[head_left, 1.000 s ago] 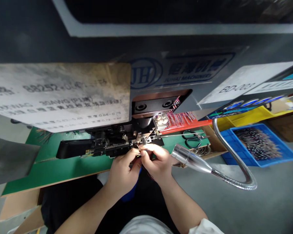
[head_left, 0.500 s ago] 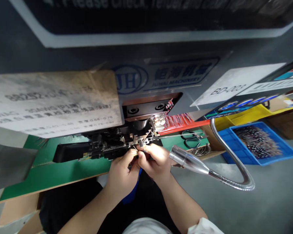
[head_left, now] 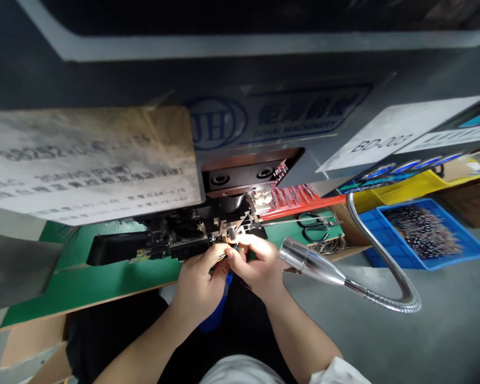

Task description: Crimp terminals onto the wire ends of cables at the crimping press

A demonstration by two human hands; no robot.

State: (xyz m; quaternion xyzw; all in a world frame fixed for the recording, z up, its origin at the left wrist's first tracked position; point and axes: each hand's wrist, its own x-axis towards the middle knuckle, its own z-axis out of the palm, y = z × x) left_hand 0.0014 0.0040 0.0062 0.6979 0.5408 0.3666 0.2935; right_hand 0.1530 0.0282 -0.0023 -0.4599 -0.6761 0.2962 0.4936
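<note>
Close together at the front of a machine's metal tooling, both my hands pinch thin coloured wires. My left hand has thumb and forefinger closed on them, with a yellow strand showing at the fingertips. My right hand is closed on the wires just beside it, its forefinger reaching toward the tooling. Blue and orange strands show between the two hands. The wire ends at the tooling are too small to make out. Above hangs the grey machine head with its labels.
A lamp on a bendy metal neck reaches in close to my right hand. Behind it lie black-handled scissors on the green board. A red tray holds many wires; a blue bin with more stands at the right.
The fingers of my right hand have shifted slightly, and more of the coloured wires shows between my hands. The whole view has moved a little.
</note>
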